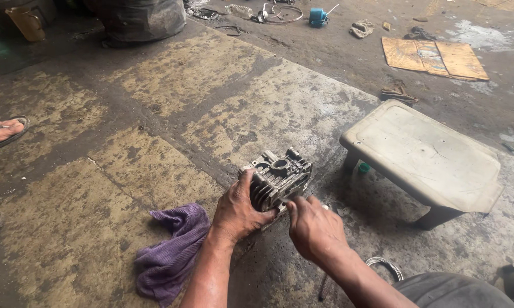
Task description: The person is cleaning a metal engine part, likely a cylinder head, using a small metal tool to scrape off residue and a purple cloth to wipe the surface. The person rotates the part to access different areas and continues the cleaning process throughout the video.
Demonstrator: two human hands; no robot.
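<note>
Between my two hands, on the stained concrete floor [154, 114], sits a finned metal engine block [277, 181]. My left hand [239, 210] wraps its near left side, thumb up along the fins. My right hand [313, 227] curls knuckles-up at its near right corner; fingertips hidden, so I cannot tell what they pinch. Left of my wrist lies a purple rag [171, 251].

Stained floor [154, 114]: rag [171, 251], stool [425, 157].

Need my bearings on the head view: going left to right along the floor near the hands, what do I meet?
Crumpled purple cloth → left hand → grey finned metal engine block → right hand → low dirty white plastic stool.
</note>
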